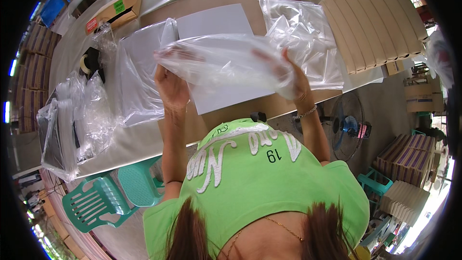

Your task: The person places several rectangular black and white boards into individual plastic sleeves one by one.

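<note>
A clear plastic bag (226, 62) is stretched crosswise between my hands, above a flat pale grey sheet (214, 19) on the table. Its left end is in my left hand (172, 84), the fingers partly showing through the film. My right hand (297, 77) grips the other end, with its fingers blurred behind the plastic and the thumb at the edge. Left of the sheet lies another pale sheet in a clear plastic sleeve (142, 72). A pile of clear plastic bags (305, 38) lies to the right.
Crumpled plastic (96, 115) and a tape roll (85, 63) lie at the table's left. An open cardboard box (118, 9) is at the back left; a row of brown cartons (373, 19) stands at right. Green chairs (96, 202) and a fan (347, 125) are beside the table.
</note>
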{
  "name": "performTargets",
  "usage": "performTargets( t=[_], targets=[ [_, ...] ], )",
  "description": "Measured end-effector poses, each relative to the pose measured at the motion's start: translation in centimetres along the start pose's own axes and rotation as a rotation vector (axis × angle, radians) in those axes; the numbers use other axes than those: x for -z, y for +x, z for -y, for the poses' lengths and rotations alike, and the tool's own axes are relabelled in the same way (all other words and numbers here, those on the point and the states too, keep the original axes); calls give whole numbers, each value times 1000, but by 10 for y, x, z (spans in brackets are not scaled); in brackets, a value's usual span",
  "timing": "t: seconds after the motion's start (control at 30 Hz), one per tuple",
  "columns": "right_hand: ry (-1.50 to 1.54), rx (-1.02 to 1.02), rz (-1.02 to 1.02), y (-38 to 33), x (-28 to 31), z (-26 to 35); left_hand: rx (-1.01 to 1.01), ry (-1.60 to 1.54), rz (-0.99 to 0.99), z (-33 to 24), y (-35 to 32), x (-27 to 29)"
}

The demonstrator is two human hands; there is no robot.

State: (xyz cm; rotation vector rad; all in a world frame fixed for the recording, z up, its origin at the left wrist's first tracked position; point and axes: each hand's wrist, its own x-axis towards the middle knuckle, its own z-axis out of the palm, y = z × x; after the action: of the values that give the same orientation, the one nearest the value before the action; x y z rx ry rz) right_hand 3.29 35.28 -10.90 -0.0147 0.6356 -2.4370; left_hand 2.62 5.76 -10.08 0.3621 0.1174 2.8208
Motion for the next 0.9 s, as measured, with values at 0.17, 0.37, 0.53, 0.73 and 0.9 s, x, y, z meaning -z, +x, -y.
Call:
performTargets(
  t=[0.17,0.37,0.53,0.73,0.9],
  targets=[
    [-99,-103,142,-39,17,-45,72,61,-137,-2,9,-3],
    [99,324,397,-29,74,-14,378,263,-241,-33,-23,60],
    [247,382,305,-12,-1,15,687,605,-101,-35,-42,31],
    [86,27,177,-35,55,16,448,396,-126,-75,-64,50],
    [-323,-79,-77,-46,22,16,263,754,-507,-57,-70,36]
  ],
)
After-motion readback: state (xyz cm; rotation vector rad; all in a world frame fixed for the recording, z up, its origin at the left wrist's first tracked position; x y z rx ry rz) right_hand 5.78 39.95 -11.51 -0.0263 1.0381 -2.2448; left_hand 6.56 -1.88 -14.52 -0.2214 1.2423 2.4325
